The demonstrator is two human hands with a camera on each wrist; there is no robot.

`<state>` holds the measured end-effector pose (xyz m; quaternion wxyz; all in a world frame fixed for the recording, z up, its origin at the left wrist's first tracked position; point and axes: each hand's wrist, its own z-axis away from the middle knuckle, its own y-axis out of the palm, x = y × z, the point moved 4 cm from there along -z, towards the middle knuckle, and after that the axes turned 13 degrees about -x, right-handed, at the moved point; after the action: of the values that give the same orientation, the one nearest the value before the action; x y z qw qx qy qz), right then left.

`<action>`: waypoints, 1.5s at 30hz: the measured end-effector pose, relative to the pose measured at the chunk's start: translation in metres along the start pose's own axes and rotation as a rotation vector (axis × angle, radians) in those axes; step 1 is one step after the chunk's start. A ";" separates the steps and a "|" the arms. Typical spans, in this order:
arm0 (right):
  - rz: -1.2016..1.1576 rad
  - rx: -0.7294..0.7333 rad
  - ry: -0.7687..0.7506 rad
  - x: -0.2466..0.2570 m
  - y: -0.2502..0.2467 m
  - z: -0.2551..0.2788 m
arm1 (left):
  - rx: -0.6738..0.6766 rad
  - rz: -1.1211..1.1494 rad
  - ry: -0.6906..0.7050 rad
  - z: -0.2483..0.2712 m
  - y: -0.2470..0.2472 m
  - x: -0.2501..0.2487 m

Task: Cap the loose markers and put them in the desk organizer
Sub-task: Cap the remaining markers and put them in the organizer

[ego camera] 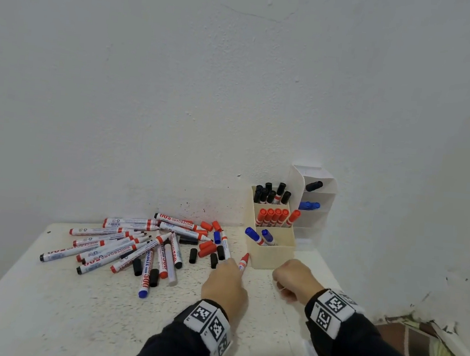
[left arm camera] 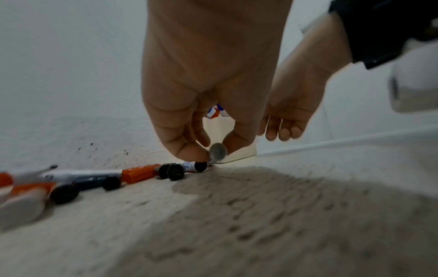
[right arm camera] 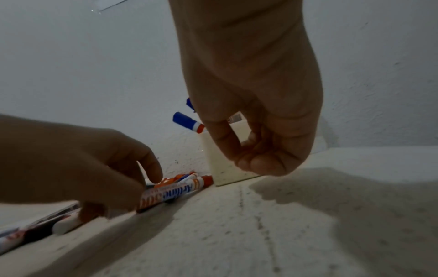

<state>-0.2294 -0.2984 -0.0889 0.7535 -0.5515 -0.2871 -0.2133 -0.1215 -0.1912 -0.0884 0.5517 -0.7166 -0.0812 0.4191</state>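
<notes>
My left hand (ego camera: pixel 229 265) pinches a white marker with a red end (ego camera: pixel 244 261), held low over the table just left of the cream desk organizer (ego camera: pixel 273 255). The left wrist view shows thumb and fingertips (left arm camera: pixel 189 151) round its grey butt end (left arm camera: pixel 218 151). In the right wrist view that marker (right arm camera: pixel 175 191) points toward the organizer (right arm camera: pixel 225 168). My right hand (ego camera: pixel 284 275) hovers in front of the organizer, fingers loosely curled (right arm camera: pixel 255 163), holding nothing. Several uncapped markers (ego camera: pixel 122 247) and loose black (ego camera: pixel 193 255), red (ego camera: pixel 206 247) and blue (ego camera: pixel 217 237) caps lie to the left.
The organizer's compartments hold black (ego camera: pixel 269 194), red (ego camera: pixel 274 216) and blue (ego camera: pixel 259 235) capped markers. A white tiered holder (ego camera: pixel 314 224) stands behind it against the wall. The table's right edge (ego camera: pixel 341 287) drops to a tiled floor (ego camera: pixel 428 343).
</notes>
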 end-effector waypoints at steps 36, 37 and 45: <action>0.305 -0.314 -0.823 0.122 0.104 0.031 | -0.189 -0.132 0.018 -0.001 -0.089 0.148; 0.163 -0.304 -0.788 0.123 0.100 0.033 | -0.187 -0.132 0.020 -0.002 -0.087 0.147; -0.385 -0.119 -0.608 0.124 0.098 0.055 | -0.192 -0.020 -0.061 -0.007 -0.083 0.151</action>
<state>-0.0849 -0.2165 -0.0630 0.5464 -0.5685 -0.5837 -0.1937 0.0078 -0.0775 -0.0936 0.4819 -0.7521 -0.1449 0.4256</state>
